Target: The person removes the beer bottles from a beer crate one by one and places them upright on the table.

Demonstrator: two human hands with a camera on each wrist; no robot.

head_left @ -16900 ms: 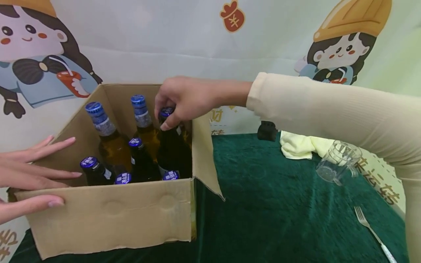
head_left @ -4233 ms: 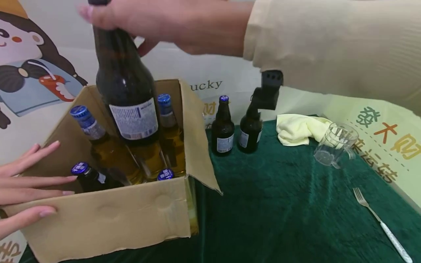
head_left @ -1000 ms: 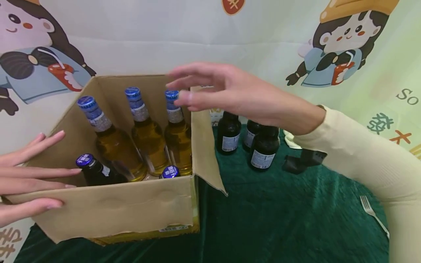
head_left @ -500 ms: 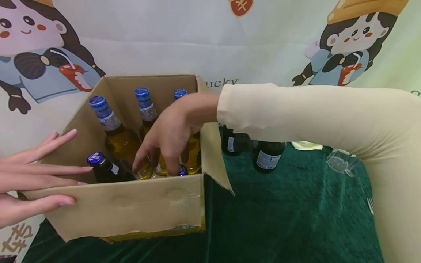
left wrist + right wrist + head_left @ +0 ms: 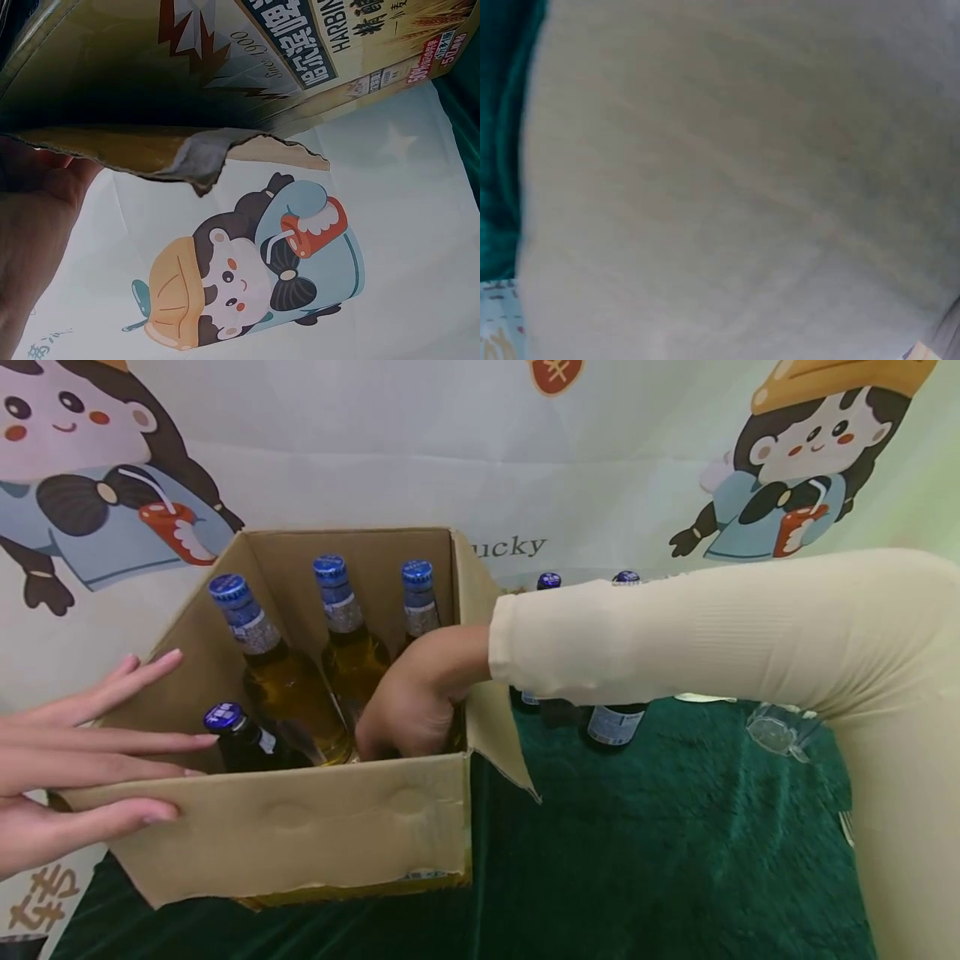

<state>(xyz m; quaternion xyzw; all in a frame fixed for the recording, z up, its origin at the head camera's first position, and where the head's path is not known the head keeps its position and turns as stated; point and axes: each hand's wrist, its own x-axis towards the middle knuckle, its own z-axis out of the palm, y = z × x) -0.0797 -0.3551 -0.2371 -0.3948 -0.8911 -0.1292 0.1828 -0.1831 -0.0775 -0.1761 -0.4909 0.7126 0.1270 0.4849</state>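
Observation:
An open cardboard box [image 5: 292, 839] holds three amber bottles with blue caps, at the left [image 5: 281, 693], middle [image 5: 352, 652] and right [image 5: 420, 606], plus a dark bottle [image 5: 243, 739] at the front left. My left hand [image 5: 82, 756] rests on the box's left front corner, fingers straight, thumb outside the front wall. In the left wrist view part of that hand [image 5: 37, 225] shows beside the torn flap [image 5: 112, 154]. My right hand [image 5: 412, 702] is down inside the box at the front right, above where a purple cap was; its fingertips are hidden.
Beyond the right sleeve stand several dark bottles [image 5: 615, 725], partly covered by it. A glass mug [image 5: 780, 731] lies further right, with a pale cloth [image 5: 705, 697] and a fork's tines [image 5: 847, 827] partly visible. Green cloth [image 5: 660, 843] covers the table.
Since a second ago my right hand has come down from above the box into its front right part, hiding the cap there. Earlier, dark bottles came out to the table on the right.

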